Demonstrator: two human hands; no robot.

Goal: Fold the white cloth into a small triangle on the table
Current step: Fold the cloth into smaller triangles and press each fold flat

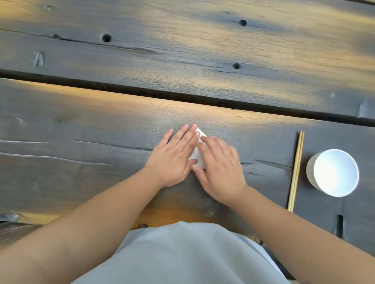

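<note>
Hands flat, fingers spread: left hand (174,156), right hand (219,168), both atop white cloth (198,152).

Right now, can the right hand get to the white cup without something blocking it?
Probably yes. The right hand lies on the white cloth, and the white cup stands to its right. Only the chopsticks lie flat between them, low enough to pass over.

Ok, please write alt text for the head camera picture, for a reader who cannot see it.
Left hand and right hand press flat on a small folded white cloth on a dark wooden table. At the right lie chopsticks and a white cup.
</note>
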